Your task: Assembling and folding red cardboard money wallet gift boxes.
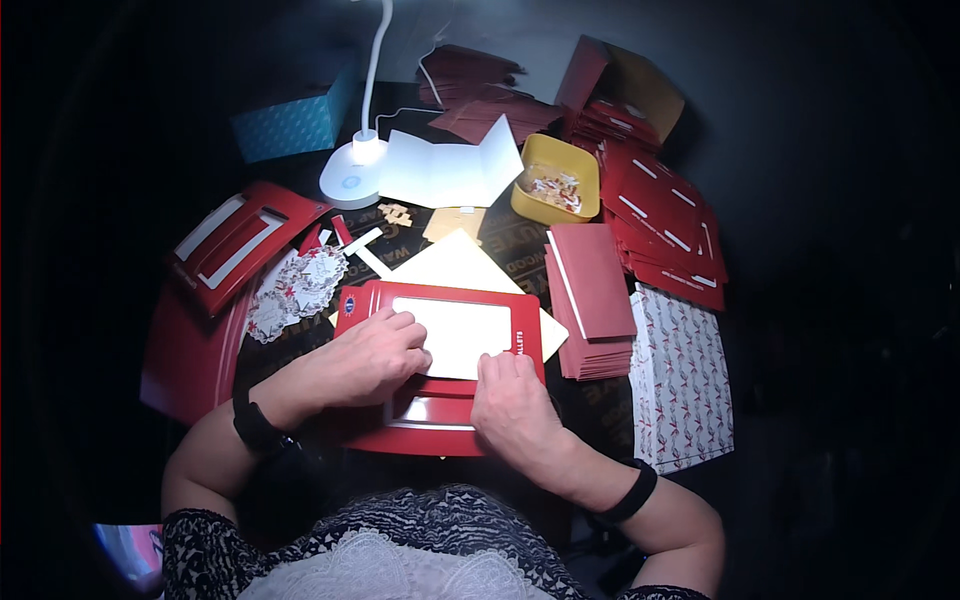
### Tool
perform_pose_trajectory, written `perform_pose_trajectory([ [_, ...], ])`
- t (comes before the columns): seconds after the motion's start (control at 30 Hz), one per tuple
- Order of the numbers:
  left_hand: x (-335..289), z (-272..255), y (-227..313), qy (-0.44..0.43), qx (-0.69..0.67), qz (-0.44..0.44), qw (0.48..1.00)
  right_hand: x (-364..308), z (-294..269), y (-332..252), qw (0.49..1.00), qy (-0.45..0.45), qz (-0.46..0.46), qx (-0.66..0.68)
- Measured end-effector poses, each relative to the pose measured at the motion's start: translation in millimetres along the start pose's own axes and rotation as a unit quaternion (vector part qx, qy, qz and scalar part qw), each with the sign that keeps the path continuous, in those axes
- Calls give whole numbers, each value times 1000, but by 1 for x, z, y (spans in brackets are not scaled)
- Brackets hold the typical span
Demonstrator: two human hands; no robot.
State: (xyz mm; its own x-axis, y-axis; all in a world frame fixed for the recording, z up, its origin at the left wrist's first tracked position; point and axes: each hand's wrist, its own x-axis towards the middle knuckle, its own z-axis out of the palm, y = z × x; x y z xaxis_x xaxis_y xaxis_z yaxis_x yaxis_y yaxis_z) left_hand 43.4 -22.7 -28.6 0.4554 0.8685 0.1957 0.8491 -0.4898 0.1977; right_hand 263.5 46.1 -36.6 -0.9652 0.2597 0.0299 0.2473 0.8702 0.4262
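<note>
Surrounding the red folder point(450, 386): lamp point(352, 178), yellow tub point(537, 208)

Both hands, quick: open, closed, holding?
Left hand: curled at the white panel; whether gripping, can't tell.
Right hand: curled at its lower right corner; can't tell either.

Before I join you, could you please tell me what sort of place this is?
Probably a small hand-assembly or packing workstation: a desk lamp is lit, stacked red sleeves stand nearby, and the left hand and right hand rest on a red card with a pale panel.
</note>
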Motion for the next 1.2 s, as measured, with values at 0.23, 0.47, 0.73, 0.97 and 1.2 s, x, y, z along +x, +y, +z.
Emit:
perform_pose_trajectory([
  [0.23,-4,6,-4,-15,-45,-4,999,-6,13,5,997,48,13,59],
  [0.47,-7,7,-8,-8,-13,15,1000,-3,14,11,994,76,2,83],
  [0.73,-13,5,-10,-57,-27,-17,998,1,11,25,980,123,23,154],
  [0.97,-27,-7,-14,179,-149,-125,964,10,5,41,957,128,64,253],
  [1.2,-40,6,-18,246,-140,-185,941,43,15,50,927,46,86,362],
])
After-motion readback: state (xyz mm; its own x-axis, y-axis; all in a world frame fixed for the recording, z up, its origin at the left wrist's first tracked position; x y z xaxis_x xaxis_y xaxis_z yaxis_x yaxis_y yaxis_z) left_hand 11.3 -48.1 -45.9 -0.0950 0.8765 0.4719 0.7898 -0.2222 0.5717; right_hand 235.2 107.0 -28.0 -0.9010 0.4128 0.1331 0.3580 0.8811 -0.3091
